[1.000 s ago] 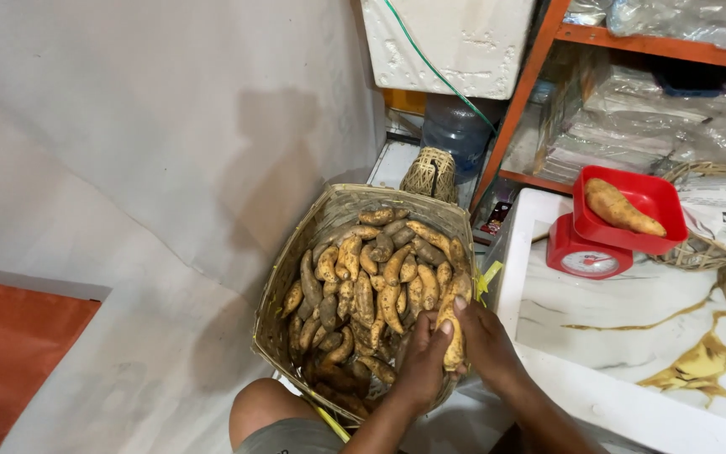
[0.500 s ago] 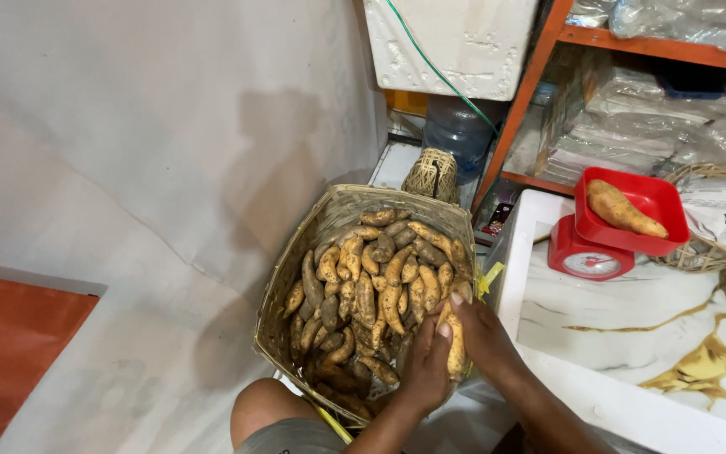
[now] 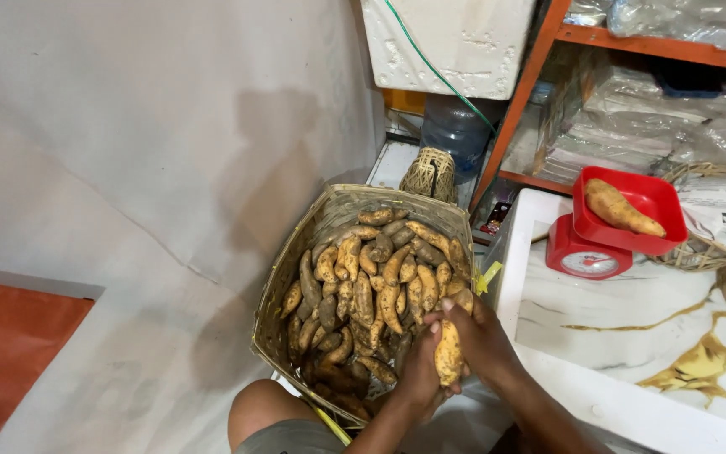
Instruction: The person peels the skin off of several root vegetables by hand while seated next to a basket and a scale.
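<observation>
A woven basket (image 3: 296, 252) stands on the floor, filled with several dirty yellow-brown sweet potatoes (image 3: 380, 277). Over its near right rim, both my hands hold one upright sweet potato (image 3: 449, 351). My left hand (image 3: 420, 370) grips it from the left and my right hand (image 3: 487, 336) wraps it from the right. On the marble table to the right stands a red kitchen scale (image 3: 586, 252), and a single sweet potato (image 3: 623, 210) lies in its red tray (image 3: 661, 197).
A white marble-topped table (image 3: 632, 336) is at the right, with an orange metal shelf (image 3: 531, 84) of plastic-wrapped goods behind it. A water bottle (image 3: 455, 130) and small woven holder (image 3: 430, 172) stand beyond the basket. A white wall fills the left. My knee (image 3: 266, 412) is below the basket.
The held sweet potato has been raised slightly off the pile and now stands more upright between both hands. The basket and scale have not moved.
</observation>
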